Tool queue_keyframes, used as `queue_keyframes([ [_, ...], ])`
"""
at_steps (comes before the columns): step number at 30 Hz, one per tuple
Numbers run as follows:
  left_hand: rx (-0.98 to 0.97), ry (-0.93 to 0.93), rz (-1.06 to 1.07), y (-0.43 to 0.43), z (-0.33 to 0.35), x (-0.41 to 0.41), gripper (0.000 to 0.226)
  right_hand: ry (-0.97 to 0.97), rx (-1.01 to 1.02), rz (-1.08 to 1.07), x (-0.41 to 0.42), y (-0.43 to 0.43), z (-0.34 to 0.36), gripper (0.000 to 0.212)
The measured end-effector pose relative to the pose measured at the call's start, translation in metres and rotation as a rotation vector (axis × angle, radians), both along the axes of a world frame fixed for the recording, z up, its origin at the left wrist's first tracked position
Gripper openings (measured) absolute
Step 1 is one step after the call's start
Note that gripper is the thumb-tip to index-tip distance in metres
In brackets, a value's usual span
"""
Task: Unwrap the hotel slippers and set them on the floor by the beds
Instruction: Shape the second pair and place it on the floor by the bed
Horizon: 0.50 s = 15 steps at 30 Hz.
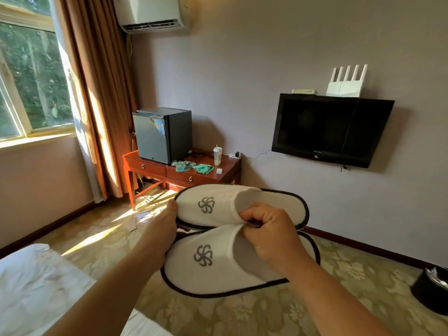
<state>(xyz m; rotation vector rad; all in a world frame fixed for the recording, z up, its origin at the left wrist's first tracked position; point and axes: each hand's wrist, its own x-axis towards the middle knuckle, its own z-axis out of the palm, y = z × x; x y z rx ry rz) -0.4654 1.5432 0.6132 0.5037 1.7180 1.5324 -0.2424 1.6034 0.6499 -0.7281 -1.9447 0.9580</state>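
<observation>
The right hand (271, 236) was curled tight, its fingertips pinching the edges of the white uppers of two slippers at once, where the far slipper (232, 204) and the near slipper (208, 263) met. The left hand (167, 221) reached under the pair from the other side, its thumb pressed against the toe of the far slipper and its fingers hidden beneath, so how they were set could not be told. Both slippers were held in the air in front of the person, toes pointing left, side by side and touching, the near one overlapping the edge of the far one; each was white with a dark rim and a grey pinwheel mark on the upper, and no wrapper showed on them. Below them lay a floral carpet (242, 309), and at the lower left a corner of a white bed (36, 284). Beyond the slippers stood a reddish wooden desk (155, 168) against the wall, carrying a small dark fridge (162, 134), green cloths (194, 167) and a lidded cup (217, 156). A black television (329, 127) hung on the wall to the right with a white router (345, 83) on top. A window (31, 78) with brown curtains (97, 93) was at left, an air conditioner (150, 13) above, and a black bin (431, 289) at the far right.
</observation>
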Motion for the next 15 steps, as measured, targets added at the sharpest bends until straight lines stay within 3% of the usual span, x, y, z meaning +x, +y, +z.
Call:
queue_keyframes([
  [9, -0.005, 0.029, 0.114, 0.146, 0.01, -0.005, 0.049, -0.016, 0.054, 0.094, -0.016, 0.172, 0.007, 0.024],
  [15, 0.064, 0.042, 0.24, 0.196, 0.011, -0.026, 0.046, -0.002, 0.043, 0.222, -0.055, 0.249, 0.011, 0.044],
])
